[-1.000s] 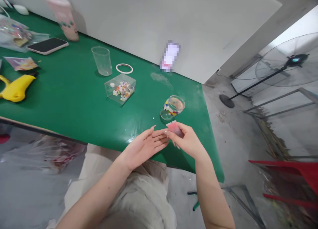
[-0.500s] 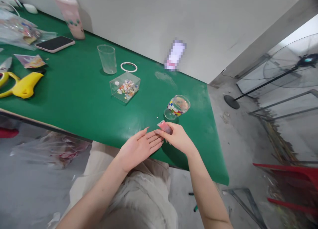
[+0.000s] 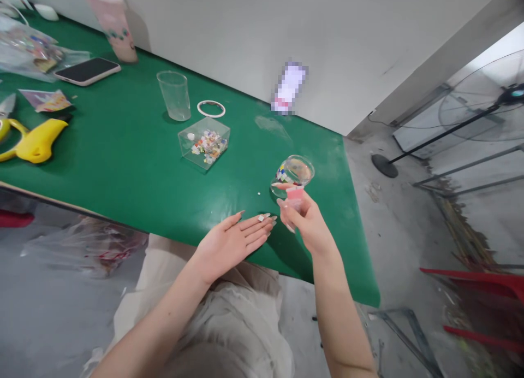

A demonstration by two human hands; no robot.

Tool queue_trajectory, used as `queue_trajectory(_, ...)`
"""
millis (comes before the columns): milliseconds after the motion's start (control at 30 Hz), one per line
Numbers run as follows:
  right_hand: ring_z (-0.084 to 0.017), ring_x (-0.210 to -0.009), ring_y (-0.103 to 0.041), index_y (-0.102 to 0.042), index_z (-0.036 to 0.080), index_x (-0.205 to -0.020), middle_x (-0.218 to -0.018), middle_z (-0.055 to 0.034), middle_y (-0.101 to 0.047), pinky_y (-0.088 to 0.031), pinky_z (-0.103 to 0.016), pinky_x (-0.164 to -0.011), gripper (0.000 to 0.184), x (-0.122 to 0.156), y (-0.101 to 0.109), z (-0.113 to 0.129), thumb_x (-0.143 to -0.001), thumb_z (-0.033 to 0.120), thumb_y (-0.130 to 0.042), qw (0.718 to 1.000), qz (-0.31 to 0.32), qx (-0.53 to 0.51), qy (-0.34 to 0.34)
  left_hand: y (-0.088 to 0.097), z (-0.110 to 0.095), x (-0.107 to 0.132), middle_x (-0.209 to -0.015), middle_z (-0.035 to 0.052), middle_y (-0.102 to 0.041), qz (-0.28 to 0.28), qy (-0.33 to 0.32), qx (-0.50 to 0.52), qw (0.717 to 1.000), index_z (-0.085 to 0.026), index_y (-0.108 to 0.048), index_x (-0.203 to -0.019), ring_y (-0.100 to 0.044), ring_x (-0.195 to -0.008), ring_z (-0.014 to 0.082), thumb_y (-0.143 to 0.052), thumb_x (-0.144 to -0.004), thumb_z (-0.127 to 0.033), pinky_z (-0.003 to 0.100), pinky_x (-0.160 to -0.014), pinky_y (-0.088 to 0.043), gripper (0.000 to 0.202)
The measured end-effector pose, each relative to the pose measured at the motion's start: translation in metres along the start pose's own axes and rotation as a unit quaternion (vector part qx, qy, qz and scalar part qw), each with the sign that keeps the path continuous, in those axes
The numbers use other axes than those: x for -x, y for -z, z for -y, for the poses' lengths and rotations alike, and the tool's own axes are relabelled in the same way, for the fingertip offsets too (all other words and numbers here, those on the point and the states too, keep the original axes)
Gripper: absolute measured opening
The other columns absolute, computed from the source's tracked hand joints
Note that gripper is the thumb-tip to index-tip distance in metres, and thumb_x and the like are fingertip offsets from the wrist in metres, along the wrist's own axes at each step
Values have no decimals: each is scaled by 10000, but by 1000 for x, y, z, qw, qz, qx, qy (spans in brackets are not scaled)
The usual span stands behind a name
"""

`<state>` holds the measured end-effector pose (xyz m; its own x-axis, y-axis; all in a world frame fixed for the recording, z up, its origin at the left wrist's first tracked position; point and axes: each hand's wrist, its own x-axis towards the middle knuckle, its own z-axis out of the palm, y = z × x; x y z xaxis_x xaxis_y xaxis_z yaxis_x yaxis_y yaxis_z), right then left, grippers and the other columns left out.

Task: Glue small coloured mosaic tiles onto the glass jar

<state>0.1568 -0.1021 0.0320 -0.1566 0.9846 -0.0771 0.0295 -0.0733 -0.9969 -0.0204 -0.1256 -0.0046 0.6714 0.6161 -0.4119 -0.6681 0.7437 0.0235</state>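
My left hand [image 3: 229,244] lies flat and open, palm up, at the near edge of the green table [image 3: 123,165], fingers stretched toward my right hand; a tiny white bead [image 3: 261,218] rests on the fingertips, and nothing is gripped. My right hand [image 3: 305,225] is raised just beside it, fingers pinched closed around a small pink packet [image 3: 294,196], which stands upright between thumb and fingers. Any print on the packet is too small and blurred for me to read. Directly behind the packet, a clear cup [image 3: 292,174] lies tipped on its side on the table, with coloured beads inside it near the bottom. A single white speck [image 3: 258,193] sits on the table just left of that cup. Farther back stands a clear square box [image 3: 204,143] of mixed coloured beads, then an upright empty plastic cup [image 3: 174,95] and a white ring [image 3: 211,108] beside it. At the far left are a phone [image 3: 87,71] face up, a pink tumbler [image 3: 111,22] whose markings I cannot make out, and a yellow tool [image 3: 35,142].
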Motion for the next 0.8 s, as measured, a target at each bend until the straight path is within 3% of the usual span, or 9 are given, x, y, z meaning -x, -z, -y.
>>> queue_trajectory(100,-72,-384,-384,-650,221,-1050,-456,83,-459,-289,-214,-398,288,3,-1,-2,-848,422,-614,998,2,-59,-7,3,-2,-2,-1306,238,-565,16,7,-10,1000,52,-197,-1461,-551,-1224,257,-334,-988,-297,366,-1092,-330,604)
queue_trajectory(167,-107,-527,-554,-684,217,-969,-586,21,-599,-411,-232,-488,304,2,-2,-6,-863,479,-571,997,-8,-82,7,7,-2,-3,-1336,258,-532,33,14,-13,999,64,-169,-1464,-531,-1245,269,-348,-984,-307,374,-1097,-318,633)
queue_trajectory(233,-139,-725,-629,-703,214,-899,-744,-23,-666,-485,-263,-639,368,-1,-2,-13,-848,547,-555,995,-30,-91,33,11,-3,-4,-1375,270,-490,52,20,-12,998,71,-145,-1467,-494,-1281,279,-350,-983,-319,377,-1106,-302,655)
queue_trajectory(300,-124,-647,-591,-701,209,-796,-669,-11,-620,-471,-256,-601,444,-4,-2,-20,-829,617,-529,993,-57,-90,40,13,-4,-4,-1396,274,-465,64,24,-11,998,69,-132,-1471,-468,-1302,284,-345,-985,-339,379,-1109,-293,669)
queue_trajectory(367,-94,-436,-436,-662,205,-685,-487,30,-470,-356,-238,-432,537,-6,-2,-26,-823,684,-464,993,-73,-88,14,13,-4,-5,-1388,271,-476,64,23,-14,998,65,-128,-1473,-473,-1298,284,-331,-988,-363,380,-1105,-297,678)
queue_trajectory(467,-74,-340,-265,-591,204,-606,-389,65,-326,-203,-235,-361,593,-5,-1,-30,-819,726,-410,992,-91,-88,-22,11,-4,-4,-1340,247,-536,50,24,-21,998,52,-146,-1473,-506,-1271,273,-294,-994,-391,377,-1102,-304,669)
queue_trajectory(600,-58,-335,-246,-602,191,-667,-394,80,-322,-174,-225,-364,529,-2,-5,-30,-832,676,-469,989,-99,-96,-44,8,-4,-4,-1273,229,-596,21,22,-33,999,54,-303,-1415,-553,-1222,264,-305,-995,-374,380,-1090,-332,599)
queue_trajectory(700,-52,-332,-275,-634,183,-736,-421,75,-380,-174,-224,-356,519,-1,-7,-32,-828,671,-483,990,-88,-100,-37,3,1,-3,-1194,201,-653,-19,3,-59,998,12,-540,-1230,-626,-1122,249,-333,-998,-324,370,-1018,-424,458)
queue_trajectory(800,-55,-324,-291,-635,181,-739,-423,67,-413,-191,-224,-347,550,0,-7,-33,-823,696,-460,992,-74,-92,-36,-6,11,-2,-1012,136,-730,-69,-58,-112,990,-50,-666,-1025,-698,-925,179,-394,-985,-220,295,-886,-514,323)
